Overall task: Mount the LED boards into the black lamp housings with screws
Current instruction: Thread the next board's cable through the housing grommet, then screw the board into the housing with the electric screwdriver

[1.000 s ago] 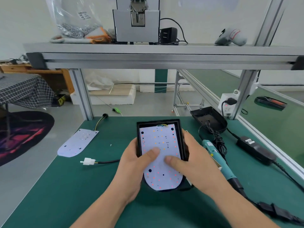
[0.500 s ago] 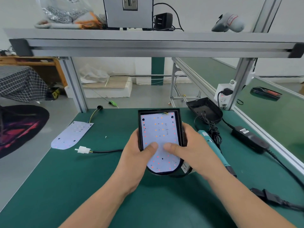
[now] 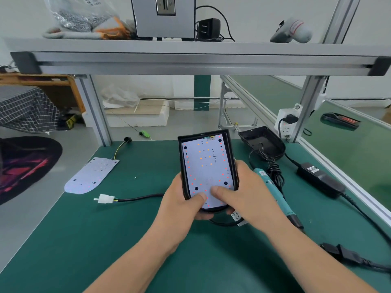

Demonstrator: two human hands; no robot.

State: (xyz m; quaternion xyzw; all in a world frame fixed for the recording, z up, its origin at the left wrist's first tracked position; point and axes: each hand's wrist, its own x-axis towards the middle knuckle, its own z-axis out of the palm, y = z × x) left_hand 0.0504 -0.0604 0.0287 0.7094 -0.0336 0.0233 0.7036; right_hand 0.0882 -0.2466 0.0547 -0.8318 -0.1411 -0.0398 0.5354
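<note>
I have both hands around the black lamp housing (image 3: 230,159), which sits in front of me over the middle of the green table (image 3: 105,240). My left hand (image 3: 182,205) grips its left edge and near end, with the fingers curled underneath. My right hand (image 3: 250,197) grips the right edge the same way. The LED board (image 3: 204,163) lies inside the housing, white face up with rows of red and orange dots, and fills it almost wall to wall. Both my thumbs press on the board's near, rounded end, side by side and almost touching. At the board's far end a few coloured wires show against the housing wall. I cannot tell whether the housing rests on the table or is held just above it. A second LED board (image 3: 91,176) lies flat on the table well to the left, and a white connector (image 3: 104,198) on a black cable lies near it. A second, empty housing (image 3: 262,142) sits at the far right of the table. The teal electric screwdriver (image 3: 273,193) lies just beside my right hand, and its black power adapter (image 3: 319,178) is further right.
</note>
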